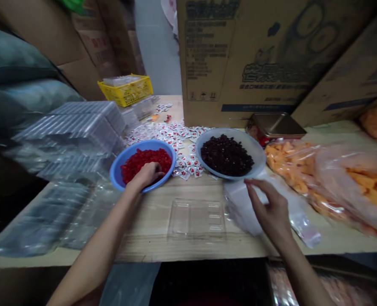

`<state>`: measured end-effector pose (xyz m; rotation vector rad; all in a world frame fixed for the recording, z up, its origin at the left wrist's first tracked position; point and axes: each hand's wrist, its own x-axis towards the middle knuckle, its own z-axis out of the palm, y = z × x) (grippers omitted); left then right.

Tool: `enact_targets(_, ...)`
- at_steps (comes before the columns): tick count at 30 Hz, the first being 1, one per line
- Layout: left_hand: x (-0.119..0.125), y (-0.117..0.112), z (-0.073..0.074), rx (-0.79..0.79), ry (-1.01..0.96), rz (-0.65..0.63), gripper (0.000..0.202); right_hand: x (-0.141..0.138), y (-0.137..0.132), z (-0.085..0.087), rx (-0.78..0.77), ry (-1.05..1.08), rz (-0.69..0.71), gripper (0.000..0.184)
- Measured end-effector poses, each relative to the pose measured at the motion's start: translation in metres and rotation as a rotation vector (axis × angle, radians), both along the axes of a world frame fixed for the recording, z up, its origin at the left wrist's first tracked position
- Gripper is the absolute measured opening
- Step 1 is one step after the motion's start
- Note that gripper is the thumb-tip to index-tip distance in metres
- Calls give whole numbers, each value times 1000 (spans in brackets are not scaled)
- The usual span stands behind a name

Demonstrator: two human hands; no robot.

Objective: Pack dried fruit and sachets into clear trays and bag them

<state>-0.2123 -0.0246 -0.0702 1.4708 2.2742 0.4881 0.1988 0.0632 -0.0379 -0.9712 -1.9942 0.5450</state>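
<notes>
My left hand (148, 173) reaches into a blue bowl (116, 174) of small, glossy red pieces (135, 163). Its fingers curl down together among them, and I cannot make out what is between the tips. By the near rim of a pale bowl (259, 155) of dark, raisin-like pieces (226, 155) is my right hand (271, 208). Thumb and index fingertips meet in a pinch; anything held there is too small to tell. A clear plastic tray (197, 219) with compartments lies on the wooden table (150, 248) between my forearms.
Small printed white sachets (162, 134) lie scattered behind the bowls. Stacked clear plastic containers (80, 127) and a yellow basket (124, 91) are left. On the right are clear plastic bags (242, 208), bagged orange pieces (293, 165) and a metal tin (276, 125). Large cardboard boxes (239, 55) stand behind.
</notes>
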Motion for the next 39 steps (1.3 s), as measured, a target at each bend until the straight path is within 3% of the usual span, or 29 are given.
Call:
enact_targets(2,0,-4,4,12,-34,-3,11,-16,54,5,9,-149,0,24)
enact_targets(5,1,-15,11,77,-52,16,15,-52,118,-3,-179,-497,-12,21)
enact_targets(9,14,-39,23,367,-152,231,25,-96,145,-23,-261,-592,-44,12)
enact_targets(11,36,-51,31,522,-280,325,29,-107,145,-29,-282,-604,-61,15)
enact_targets(13,71,-60,36,591,-413,315,30,-111,145,-31,-294,-591,-56,18)
enact_targets(15,114,-61,35,577,-524,234,25,-108,147,-27,-296,-557,-47,18)
enact_targets(18,178,-52,19,458,-561,100,15,-91,139,-12,-268,-467,-47,11)
enact_targets(22,228,-31,-11,414,-344,-21,5,-50,81,0,-216,-299,61,12)
enact_targets(25,240,-21,-27,388,-182,-105,4,-26,19,-16,-246,-98,267,12)
enact_targets(29,241,-23,-32,387,-52,-153,8,-23,-30,-51,-236,-162,284,8)
enact_targets(32,225,-28,-17,459,3,-136,16,-34,-37,-69,-102,-280,289,13)
enact_targets(36,154,-33,22,589,81,122,22,-43,-39,-75,15,-361,291,19)
enact_targets(37,130,-34,30,516,134,214,24,-43,-41,-73,24,-366,294,20)
enact_targets(39,81,-33,40,164,203,334,28,-39,-42,-64,33,-342,302,20)
